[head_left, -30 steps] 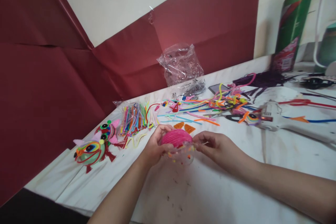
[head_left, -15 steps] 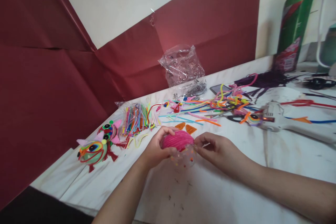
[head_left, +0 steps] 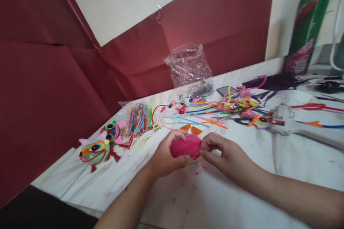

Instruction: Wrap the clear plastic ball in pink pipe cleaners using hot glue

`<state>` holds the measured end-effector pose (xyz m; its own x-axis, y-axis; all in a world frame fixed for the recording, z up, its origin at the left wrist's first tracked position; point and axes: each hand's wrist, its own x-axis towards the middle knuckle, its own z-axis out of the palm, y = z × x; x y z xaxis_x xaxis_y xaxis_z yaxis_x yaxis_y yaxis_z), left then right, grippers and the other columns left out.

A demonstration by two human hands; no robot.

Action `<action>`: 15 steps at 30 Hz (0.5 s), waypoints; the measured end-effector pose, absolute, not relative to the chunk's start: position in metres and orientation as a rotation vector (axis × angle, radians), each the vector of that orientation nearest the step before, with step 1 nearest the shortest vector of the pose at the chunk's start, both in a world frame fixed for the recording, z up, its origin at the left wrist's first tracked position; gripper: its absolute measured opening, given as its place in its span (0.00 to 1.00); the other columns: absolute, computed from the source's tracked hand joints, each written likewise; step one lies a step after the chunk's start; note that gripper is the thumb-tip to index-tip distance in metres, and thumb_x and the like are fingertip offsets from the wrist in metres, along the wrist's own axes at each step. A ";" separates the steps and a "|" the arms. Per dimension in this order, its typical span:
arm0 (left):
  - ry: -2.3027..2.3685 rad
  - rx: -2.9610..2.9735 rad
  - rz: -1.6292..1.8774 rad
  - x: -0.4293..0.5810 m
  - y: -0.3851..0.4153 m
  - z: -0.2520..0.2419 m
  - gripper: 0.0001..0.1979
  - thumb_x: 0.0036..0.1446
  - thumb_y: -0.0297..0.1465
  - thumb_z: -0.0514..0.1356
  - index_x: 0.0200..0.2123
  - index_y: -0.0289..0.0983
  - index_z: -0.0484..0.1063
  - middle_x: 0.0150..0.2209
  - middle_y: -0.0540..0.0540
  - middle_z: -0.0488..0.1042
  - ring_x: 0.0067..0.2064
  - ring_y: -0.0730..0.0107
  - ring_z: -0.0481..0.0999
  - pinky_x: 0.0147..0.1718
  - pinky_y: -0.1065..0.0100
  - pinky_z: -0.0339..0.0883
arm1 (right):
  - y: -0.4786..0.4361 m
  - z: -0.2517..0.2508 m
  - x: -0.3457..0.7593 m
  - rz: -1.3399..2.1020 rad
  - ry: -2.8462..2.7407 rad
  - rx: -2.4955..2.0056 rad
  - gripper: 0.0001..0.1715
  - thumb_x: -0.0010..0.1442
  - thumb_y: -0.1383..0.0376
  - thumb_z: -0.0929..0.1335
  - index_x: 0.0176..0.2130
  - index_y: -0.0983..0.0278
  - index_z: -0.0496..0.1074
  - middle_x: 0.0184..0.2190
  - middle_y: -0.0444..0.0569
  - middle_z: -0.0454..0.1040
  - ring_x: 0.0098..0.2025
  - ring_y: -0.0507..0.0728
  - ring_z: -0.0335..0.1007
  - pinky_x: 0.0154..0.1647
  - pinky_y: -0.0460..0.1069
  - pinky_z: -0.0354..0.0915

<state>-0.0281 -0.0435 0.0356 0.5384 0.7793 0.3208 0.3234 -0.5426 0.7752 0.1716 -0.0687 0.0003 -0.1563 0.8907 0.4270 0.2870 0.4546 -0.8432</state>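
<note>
Between my hands is a clear ball with colourful specks, its upper part covered by rows of bright pink pipe cleaner [head_left: 185,146]. My left hand [head_left: 168,154] wraps around its left side, thumb below and fingers over the top. At its right edge the thumb and index fingertip of my right hand [head_left: 219,152] pinch together; what lies between them is too small to make out. The clear underside [head_left: 195,168] shows below the pink. Just behind the ball, two orange cut pieces [head_left: 196,130] lie on the white table [head_left: 231,193].
Two decorated animal-face balls [head_left: 95,152] sit at left beside a bag of pipe cleaners [head_left: 142,120]. Loose pipe cleaners [head_left: 212,109], scissors [head_left: 239,121] and a white glue gun [head_left: 287,120] lie behind and right. A clear plastic bag [head_left: 189,66] and green box [head_left: 309,25] stand at the back.
The ball has turned slightly in my left hand, so less of its clear underside shows. My right fingertips stay at its right edge. The view has shifted a little.
</note>
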 end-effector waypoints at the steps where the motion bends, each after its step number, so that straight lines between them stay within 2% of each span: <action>1: 0.891 2.113 0.882 -0.028 -0.043 0.035 0.19 0.46 0.34 0.67 0.40 0.40 0.65 0.52 0.42 0.68 0.57 0.54 0.66 0.55 0.59 0.57 | -0.068 0.000 0.171 0.739 -1.684 -1.028 0.05 0.52 0.64 0.64 0.25 0.59 0.64 0.25 0.44 0.69 0.29 0.55 0.66 0.31 0.51 0.63; 6: 0.952 2.090 0.897 -0.024 -0.046 0.035 0.19 0.45 0.37 0.67 0.38 0.40 0.64 0.51 0.42 0.69 0.55 0.55 0.67 0.53 0.59 0.58 | -0.069 0.000 0.171 0.714 -1.677 -1.012 0.07 0.51 0.63 0.65 0.23 0.59 0.64 0.24 0.44 0.68 0.28 0.55 0.65 0.30 0.50 0.63; 10: 0.982 2.043 0.908 -0.024 -0.047 0.036 0.19 0.46 0.38 0.67 0.38 0.40 0.63 0.51 0.43 0.69 0.54 0.55 0.67 0.52 0.60 0.59 | -0.070 0.003 0.173 0.856 -1.632 -1.023 0.11 0.54 0.57 0.64 0.26 0.59 0.67 0.24 0.44 0.71 0.29 0.55 0.67 0.30 0.50 0.63; 15: 0.952 1.938 0.850 -0.032 -0.039 0.037 0.27 0.44 0.42 0.68 0.45 0.39 0.65 0.48 0.43 0.69 0.51 0.55 0.69 0.48 0.61 0.62 | -0.064 0.007 0.181 0.855 -1.522 -1.052 0.15 0.57 0.53 0.63 0.26 0.60 0.67 0.23 0.43 0.70 0.28 0.55 0.67 0.31 0.49 0.64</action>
